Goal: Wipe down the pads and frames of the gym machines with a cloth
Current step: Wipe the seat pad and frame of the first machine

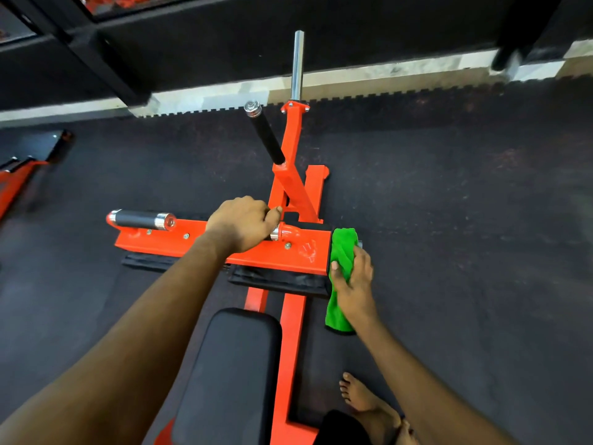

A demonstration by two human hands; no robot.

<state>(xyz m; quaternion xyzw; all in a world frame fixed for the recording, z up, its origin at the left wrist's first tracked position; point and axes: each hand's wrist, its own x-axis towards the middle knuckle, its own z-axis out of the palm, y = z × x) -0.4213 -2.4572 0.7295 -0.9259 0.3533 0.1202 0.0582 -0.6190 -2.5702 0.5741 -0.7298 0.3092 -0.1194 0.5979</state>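
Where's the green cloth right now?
In the head view, the green cloth is in the right hand, pressed against the right end of the orange metal crossbar.

cloth (343, 248) right of crossbar (160, 240), seat pad (231, 364) before it — plate post (297, 62) behind

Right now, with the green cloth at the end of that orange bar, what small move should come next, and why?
Probably slide the right hand with the green cloth leftward along the orange crossbar top. The cloth sits only at its right end, while the left hand grips a handle, steadying it.
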